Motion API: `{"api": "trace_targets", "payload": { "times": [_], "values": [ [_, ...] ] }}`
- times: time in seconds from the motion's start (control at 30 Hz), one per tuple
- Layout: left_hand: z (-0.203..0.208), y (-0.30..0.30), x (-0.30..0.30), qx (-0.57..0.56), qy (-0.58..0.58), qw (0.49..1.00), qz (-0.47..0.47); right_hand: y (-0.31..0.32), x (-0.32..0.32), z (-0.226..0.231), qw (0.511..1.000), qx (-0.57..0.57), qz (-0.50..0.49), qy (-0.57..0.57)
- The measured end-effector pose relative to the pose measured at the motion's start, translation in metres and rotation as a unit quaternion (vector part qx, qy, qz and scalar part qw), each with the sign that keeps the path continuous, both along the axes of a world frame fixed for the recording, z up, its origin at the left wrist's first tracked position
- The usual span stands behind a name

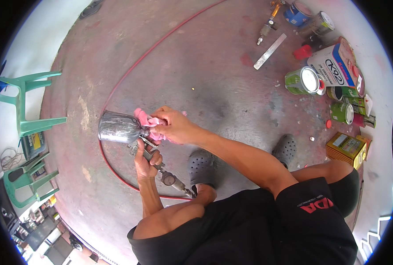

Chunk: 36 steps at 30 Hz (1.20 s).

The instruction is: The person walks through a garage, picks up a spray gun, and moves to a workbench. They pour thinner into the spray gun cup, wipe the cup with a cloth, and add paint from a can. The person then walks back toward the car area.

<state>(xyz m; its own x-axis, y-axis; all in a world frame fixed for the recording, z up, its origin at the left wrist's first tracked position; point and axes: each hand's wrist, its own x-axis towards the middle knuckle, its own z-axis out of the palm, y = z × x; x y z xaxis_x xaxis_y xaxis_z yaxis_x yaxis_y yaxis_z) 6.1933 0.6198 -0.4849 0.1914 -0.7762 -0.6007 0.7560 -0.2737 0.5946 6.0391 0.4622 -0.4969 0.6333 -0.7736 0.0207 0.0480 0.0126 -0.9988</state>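
My left hand [147, 161] is closed round the grip of a spray gun [119, 127], whose stained metal cup points to the left. A small round gauge and fittings hang below the grip, toward the red air hose [125, 76] on the floor. In my right hand [178, 127] is a crumpled pink cloth [144, 117], pinched between thumb and fingers. The cloth presses against the gun beside the neck of the cup, and it hides part of the gun's front.
Paint cans [301, 81] and a large thinner tin [335, 66] stand along the right wall, with a yellow tin [347, 148] nearer. A flat metal strip [269, 51] and a brass-coloured fitting [267, 27] lie on the floor. Green plastic chairs [26, 104] are at left.
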Motion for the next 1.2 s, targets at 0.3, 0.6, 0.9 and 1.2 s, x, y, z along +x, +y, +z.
{"api": "trace_targets", "payload": {
  "times": [0.3, 0.6, 0.9, 1.2],
  "values": [
    [0.012, 0.001, -0.025, 0.06, -0.087, 0.994, 0.009, -0.018, -0.018, 0.052, 0.972, 0.195, 0.047, 0.126],
    [0.028, 0.002, -0.04, 0.028, -0.103, 0.994, -0.009, -0.017, -0.012, 0.058, 0.979, 0.176, 0.054, 0.09],
    [0.026, -0.001, -0.05, 0.037, -0.127, 0.991, -0.018, -0.016, -0.007, 0.01, 0.97, -0.117, -0.003, 0.211],
    [0.03, -0.005, -0.057, 0.086, -0.198, 0.976, 0.012, -0.021, -0.019, 0.028, 0.965, 0.025, 0.058, 0.255]
  ]
}}
